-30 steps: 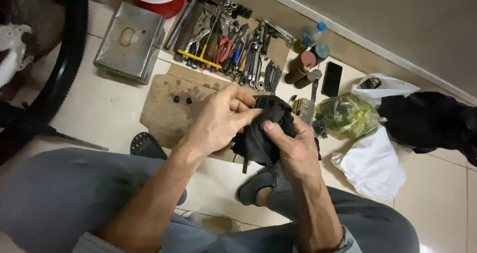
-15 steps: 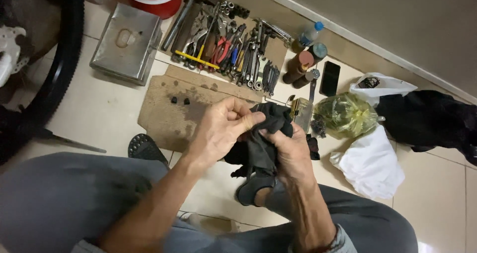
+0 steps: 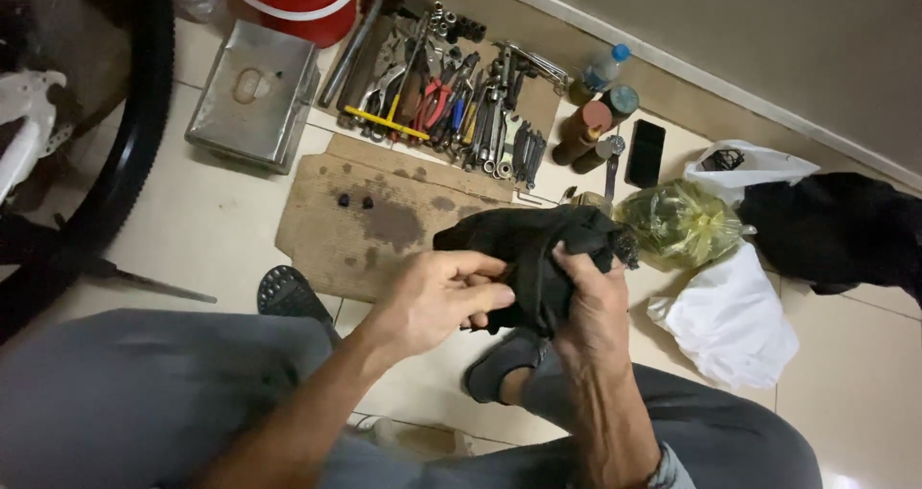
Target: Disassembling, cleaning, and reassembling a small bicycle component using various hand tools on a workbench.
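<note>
Pale cream glossy tiled floor (image 3: 221,220) with thin dark grout lines runs up to a white skirting strip (image 3: 691,71) at the foot of a plain grey-beige wall (image 3: 768,18); soft, even indoor light falls across it

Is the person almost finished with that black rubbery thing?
Hard to tell. Both hands, left hand and right hand, grip the folded black rubber piece. The tools lie spread out, and the bicycle wheel stands aside, untouched.
</note>
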